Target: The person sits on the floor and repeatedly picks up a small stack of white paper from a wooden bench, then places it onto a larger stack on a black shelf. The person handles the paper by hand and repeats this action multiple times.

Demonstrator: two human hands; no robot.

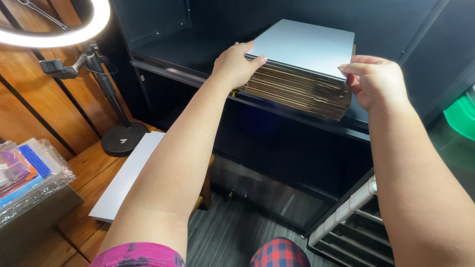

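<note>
Backdrop: dark metal shelving unit (208, 54), wood-panel wall off to the left hand's side, grey plank floor below both arms.
Stack: flattened brown cardboard sheets (297, 91) on the shelf, white flat sheet (304, 47) on top — sits between the two hands.
Left hand (236, 64): fingers curled over the stack's near left corner, thumb on the side, gripping the top layers.
Right hand (376, 81): pinching the right front corner of the white sheet between thumb and fingertips.
Nearby: ring light on stand (106, 91) left of the left arm; white board (126, 173) on the wooden bench (74, 222) under that arm; plastic-wrapped bundle (24, 173) further left.
Risk: stack overhangs the shelf's front edge — an uneven pull could fan the loose sheets and spill them to the floor.
Risk 2: corner pinch looks light; the white sheet could slip or bend.
</note>
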